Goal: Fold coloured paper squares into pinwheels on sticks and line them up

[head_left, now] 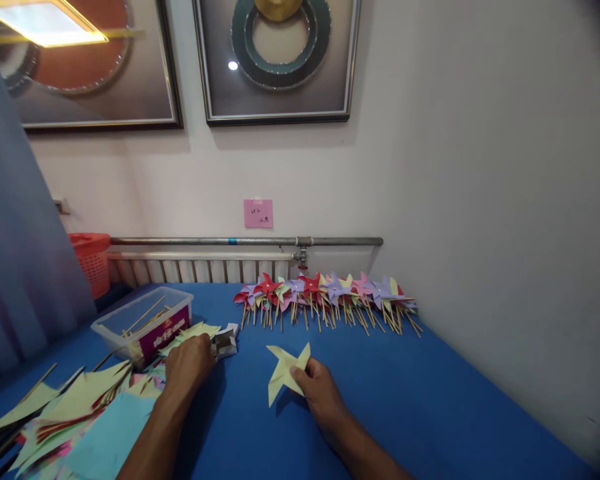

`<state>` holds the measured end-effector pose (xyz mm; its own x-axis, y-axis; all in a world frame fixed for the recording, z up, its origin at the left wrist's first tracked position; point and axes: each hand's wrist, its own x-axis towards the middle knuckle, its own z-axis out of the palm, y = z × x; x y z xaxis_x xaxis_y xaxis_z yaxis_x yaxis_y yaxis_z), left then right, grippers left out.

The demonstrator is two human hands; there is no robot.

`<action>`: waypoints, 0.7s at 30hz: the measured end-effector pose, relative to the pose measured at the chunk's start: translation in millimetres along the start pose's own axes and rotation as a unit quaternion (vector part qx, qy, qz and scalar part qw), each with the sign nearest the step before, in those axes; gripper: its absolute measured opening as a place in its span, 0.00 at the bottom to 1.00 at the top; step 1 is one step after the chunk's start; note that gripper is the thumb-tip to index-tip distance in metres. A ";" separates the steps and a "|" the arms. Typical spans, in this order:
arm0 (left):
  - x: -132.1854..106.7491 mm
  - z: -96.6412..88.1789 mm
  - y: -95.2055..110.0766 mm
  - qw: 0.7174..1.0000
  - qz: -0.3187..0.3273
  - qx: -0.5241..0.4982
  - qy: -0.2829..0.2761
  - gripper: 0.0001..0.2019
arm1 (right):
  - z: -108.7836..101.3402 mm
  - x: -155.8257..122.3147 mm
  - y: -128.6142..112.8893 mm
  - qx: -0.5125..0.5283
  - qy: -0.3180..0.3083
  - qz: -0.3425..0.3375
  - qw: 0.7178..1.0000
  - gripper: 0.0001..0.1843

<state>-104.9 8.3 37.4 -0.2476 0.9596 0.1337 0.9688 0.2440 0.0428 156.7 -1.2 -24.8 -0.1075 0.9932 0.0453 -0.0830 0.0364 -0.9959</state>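
My right hand (320,393) pinches a pale yellow paper pinwheel (283,375) between thumb and fingers, just above the blue table. The pinwheel's blades are folded in to the centre, and no stick shows on it. My left hand (191,360) is at the left side of a small open cardboard box (226,343). Its fingers are curled downward and their tips are hidden, so what they hold cannot be made out. Pale yellow paper pieces (200,331) lie just behind the left hand.
A clear plastic tub (165,333) with thin sticks stands at left. Stacks of coloured paper (113,427) lie in front of it. Finished pinwheels on sticks (330,293) are piled along the table's back edge. A red basket (94,263) and a blue curtain (25,220) are at far left.
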 end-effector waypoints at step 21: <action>-24.2 34.5 69.9 0.973 0.184 -0.123 -0.064 0.10 | -3.5 10.4 7.3 0.020 0.057 0.028 0.998 0.20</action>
<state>-30.9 7.0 3.1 0.1349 0.9889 0.0617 0.9562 -0.1462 0.2535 158.5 9.8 -31.9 0.0010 0.9998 -0.0219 -0.1199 -0.0216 -0.9925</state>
